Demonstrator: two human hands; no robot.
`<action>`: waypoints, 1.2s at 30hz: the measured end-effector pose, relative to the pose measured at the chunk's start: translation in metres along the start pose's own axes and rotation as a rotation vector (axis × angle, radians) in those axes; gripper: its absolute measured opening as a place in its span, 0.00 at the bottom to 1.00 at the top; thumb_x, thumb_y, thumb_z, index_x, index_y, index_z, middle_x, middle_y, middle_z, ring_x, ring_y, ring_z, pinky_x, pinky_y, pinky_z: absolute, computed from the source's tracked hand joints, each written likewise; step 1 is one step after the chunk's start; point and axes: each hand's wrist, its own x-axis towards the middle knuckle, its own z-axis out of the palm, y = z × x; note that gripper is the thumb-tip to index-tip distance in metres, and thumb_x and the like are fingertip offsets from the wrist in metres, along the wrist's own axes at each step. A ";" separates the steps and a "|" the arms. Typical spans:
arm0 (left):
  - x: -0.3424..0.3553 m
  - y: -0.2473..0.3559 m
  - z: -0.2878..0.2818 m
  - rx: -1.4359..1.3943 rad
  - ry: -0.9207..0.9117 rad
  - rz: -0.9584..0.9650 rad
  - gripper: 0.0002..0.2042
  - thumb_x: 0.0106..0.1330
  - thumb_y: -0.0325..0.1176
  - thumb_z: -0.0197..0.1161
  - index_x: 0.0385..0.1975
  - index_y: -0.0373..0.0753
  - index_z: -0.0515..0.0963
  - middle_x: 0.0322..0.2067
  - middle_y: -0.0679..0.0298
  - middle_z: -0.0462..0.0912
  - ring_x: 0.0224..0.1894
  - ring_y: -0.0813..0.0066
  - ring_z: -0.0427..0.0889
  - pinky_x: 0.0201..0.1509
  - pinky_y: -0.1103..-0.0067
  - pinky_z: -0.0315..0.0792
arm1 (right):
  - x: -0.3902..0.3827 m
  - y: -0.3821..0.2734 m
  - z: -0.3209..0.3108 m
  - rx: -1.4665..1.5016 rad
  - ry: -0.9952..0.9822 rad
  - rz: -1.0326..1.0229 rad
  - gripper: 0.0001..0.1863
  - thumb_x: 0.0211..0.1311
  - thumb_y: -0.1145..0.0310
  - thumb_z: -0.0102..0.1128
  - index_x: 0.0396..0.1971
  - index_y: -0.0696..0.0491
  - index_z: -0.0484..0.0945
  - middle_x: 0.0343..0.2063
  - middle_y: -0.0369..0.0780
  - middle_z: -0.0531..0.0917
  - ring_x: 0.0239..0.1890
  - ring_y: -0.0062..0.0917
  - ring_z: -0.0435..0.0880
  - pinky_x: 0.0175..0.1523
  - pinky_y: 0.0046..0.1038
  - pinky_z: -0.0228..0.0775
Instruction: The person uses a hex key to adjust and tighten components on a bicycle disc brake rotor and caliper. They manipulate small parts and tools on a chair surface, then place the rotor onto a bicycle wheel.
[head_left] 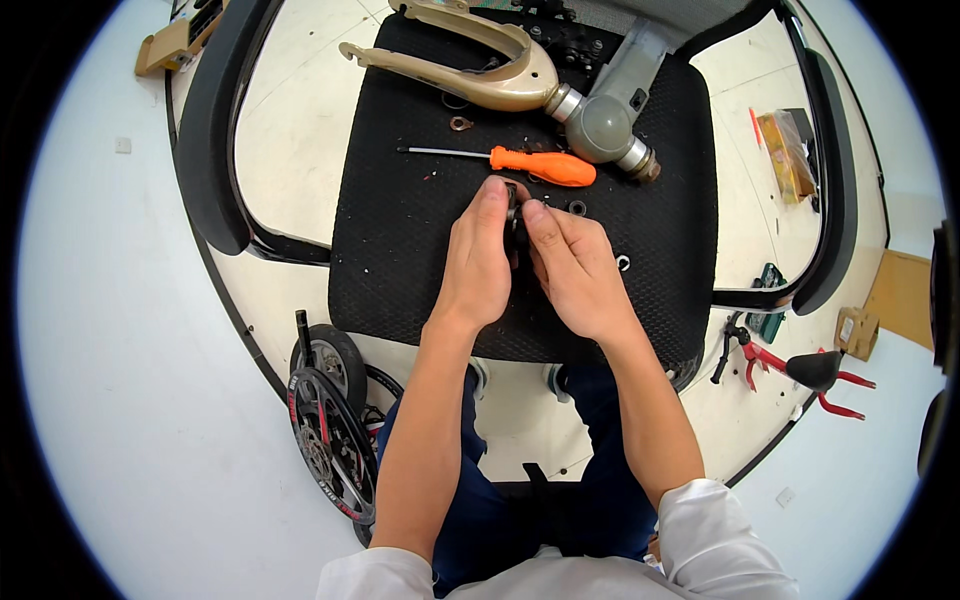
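My left hand (482,255) and my right hand (577,262) are together over the black chair seat (400,260). Between them they grip a small dark part (513,215), mostly hidden by the fingers, so its kind does not show. Just beyond the fingertips lies a screwdriver (545,166) with an orange handle, its shaft pointing left. Farther back rests a gold fork (500,85), joined to a grey tube piece (603,125). A small ring (577,208) and a silver nut (623,262) lie beside my right hand.
Armrests (215,130) flank the seat. A brownish washer (460,124) lies near the fork. Wheels (335,430) stand on the floor at lower left. At right are a red frame (790,370), a green case (768,305), a cardboard box (858,332) and a yellow package (787,155).
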 end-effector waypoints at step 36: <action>-0.009 0.009 -0.024 -0.384 -0.395 -0.663 0.26 0.76 0.58 0.42 0.29 0.42 0.75 0.19 0.62 0.78 0.10 0.82 0.68 0.09 0.86 0.53 | 0.007 0.004 -0.034 -0.521 -0.148 -0.528 0.14 0.66 0.67 0.55 0.25 0.62 0.77 0.19 0.45 0.75 0.22 0.39 0.70 0.30 0.35 0.63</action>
